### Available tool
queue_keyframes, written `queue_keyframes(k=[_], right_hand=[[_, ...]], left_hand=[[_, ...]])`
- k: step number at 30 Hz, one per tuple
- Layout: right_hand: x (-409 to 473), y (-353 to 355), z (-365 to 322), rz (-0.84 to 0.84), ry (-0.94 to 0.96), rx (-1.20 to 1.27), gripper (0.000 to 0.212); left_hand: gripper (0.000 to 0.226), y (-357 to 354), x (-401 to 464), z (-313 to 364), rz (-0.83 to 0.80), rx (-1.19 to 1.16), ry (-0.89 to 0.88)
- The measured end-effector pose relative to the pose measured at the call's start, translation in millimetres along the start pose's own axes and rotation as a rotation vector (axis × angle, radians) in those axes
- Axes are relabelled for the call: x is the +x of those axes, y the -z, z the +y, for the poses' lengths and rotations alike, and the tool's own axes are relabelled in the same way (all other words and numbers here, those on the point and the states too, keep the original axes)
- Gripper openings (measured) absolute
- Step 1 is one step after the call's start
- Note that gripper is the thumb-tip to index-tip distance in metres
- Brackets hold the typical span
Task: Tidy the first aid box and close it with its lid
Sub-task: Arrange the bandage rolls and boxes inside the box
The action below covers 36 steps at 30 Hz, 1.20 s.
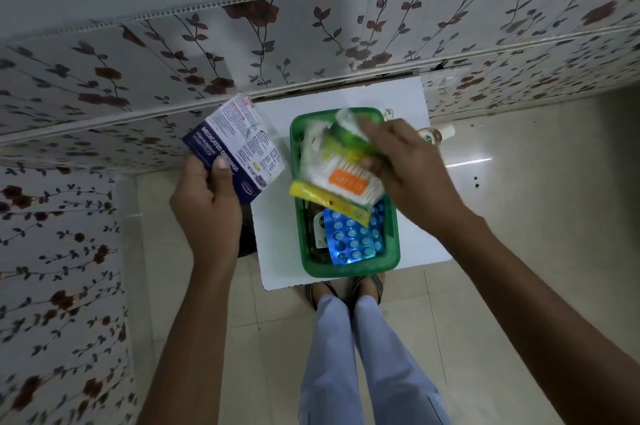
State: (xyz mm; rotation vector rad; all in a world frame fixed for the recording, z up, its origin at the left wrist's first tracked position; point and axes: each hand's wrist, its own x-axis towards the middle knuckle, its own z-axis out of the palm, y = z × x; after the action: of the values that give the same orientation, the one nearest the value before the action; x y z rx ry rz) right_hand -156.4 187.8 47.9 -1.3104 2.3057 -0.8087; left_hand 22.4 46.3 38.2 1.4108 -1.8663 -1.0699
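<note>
The green box (346, 265) sits open on the white bench (273, 251). The left hand (204, 203) has its grip clamped on a carton (239, 147), left of the box. The right hand (405, 165) has its grip clamped on packets (343, 179) over the box. Blister packs (353, 237) lie inside.

One wide-angle camera sits on the person's head and looks steeply down over both forearms. It faces the flowered wall (242, 44), which curves across the top of the view. The white bench (408, 102) lies near, at arm's reach, with the tiled floor (519, 182) around it.
</note>
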Motion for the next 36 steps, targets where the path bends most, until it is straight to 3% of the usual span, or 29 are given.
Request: queue_keyframes(k=[4,6,10,13,15,17,19,25,28,31,33,36], right_hand=[[6,-23,4,-0.408,0.031,-0.149,0.045],[5,-32,4,-0.368,0.085,-0.181,0.042],[8,-24,4,-0.098,0.058,-0.205,0.029],[-1,-26,5,-0.29,0.053,-0.264,0.036],[-13,-39,4,-0.45,0.07,-0.353,0.057],[-24,-54,5,-0.476,0.089,-0.447,0.077],[-29,-65,7,-0.411,0.091,-0.467,0.082],[-35,-73,0,-0.37,0.038,-0.46,0.08],[-26,-65,-3,-0.431,0.029,-0.374,0.074],[-6,-32,5,-0.602,-0.01,-0.15,0.049],[-1,-6,12,-0.368,-0.093,0.009,0.03],[-15,21,24,-0.024,-0.258,0.115,0.021]], left_hand=[[0.021,-5,-3,0,0.031,-0.02,0.042],[0.02,-6,-4,0,0.034,-0.034,0.049],[0.022,-5,-6,-2,0.007,-0.046,0.041],[0.022,-7,-10,-5,-0.018,-0.068,0.054],[0.021,-8,-13,-5,-0.03,-0.082,0.063],[0.02,-10,-15,-3,-0.038,-0.092,0.085],[0.02,-11,-16,-3,-0.037,-0.092,0.103],[0.014,-16,-19,3,-0.072,-0.117,0.132],[0.017,-20,-20,8,-0.16,-0.1,0.132],[0.019,-25,-22,13,-0.272,-0.091,0.125],[0.023,-28,-21,18,-0.289,-0.042,0.07],[0.024,-33,-12,26,-0.319,0.09,-0.071]])
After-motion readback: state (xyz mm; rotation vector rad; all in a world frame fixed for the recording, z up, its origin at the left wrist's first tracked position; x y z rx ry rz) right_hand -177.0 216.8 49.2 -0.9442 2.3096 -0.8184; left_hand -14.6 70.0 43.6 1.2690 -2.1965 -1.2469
